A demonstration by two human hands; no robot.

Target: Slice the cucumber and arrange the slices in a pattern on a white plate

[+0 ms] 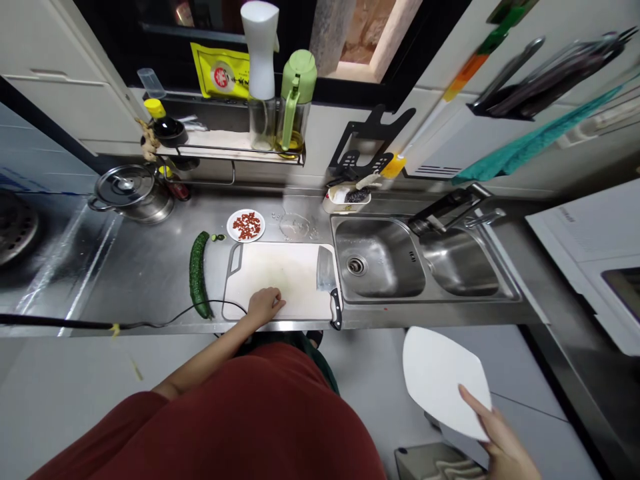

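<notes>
My right hand [495,430], off to the lower right, grips the edge of a white squarish plate [445,377], with the thumb over its face. The plate is held in the air in front of the counter, below the sink. My left hand [265,305] rests at the front of the white cutting board [265,267], fingers curled in, with nothing seen in them. On the board's right side lies a cleaver [327,277] with a black handle, which reaches past the front edge. A whole cucumber [198,273] lies left of the board, near small cucumber ends [218,237].
Behind the board stands a small white plate [231,225] of chopped red pieces. A double sink [380,257] with a faucet is to the right. A lidded steel pot [133,193] stands at the left. A shelf above holds a green-topped oil bottle [299,87]. A black cable [175,323] crosses the front.
</notes>
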